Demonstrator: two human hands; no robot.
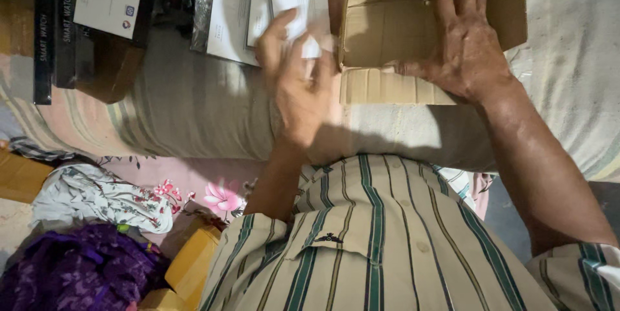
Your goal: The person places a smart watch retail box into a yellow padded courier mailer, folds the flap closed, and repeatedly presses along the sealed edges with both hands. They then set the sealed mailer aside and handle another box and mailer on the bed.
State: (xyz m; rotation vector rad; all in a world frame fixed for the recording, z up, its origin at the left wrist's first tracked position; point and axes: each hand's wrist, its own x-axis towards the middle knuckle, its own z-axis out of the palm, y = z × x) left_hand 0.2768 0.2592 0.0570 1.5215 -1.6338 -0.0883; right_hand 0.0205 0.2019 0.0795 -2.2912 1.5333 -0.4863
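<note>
so the biggest thing up top is the brown cardboard box (387,33), lying on the striped bedding (194,104) with its flaps open, and its top edge runs out of the shot. the right hand (462,46) is spread flat over it, fingers splayed and pressing on the inner flap, thumb stretched left along the lower corrugated flap, forearm coming in bare from the lower right. not gripping anything, just palm down holding the box steady

the left hand (297,78) sits just beside the box's left edge, wrist bent up from the striped shirt (374,246), fingers loosely curled around a small white box (303,23). it's a bit motion blurred there, so i can't tell for sure if it's actually pinching that box or only touching it

behind it there's a row of more flat white boxes (226,14) and black boxes (58,33), all cut off by the top of the shot. lower left is a heap of floral cloth (97,198) and purple cloth (77,269), partly out of view
</note>
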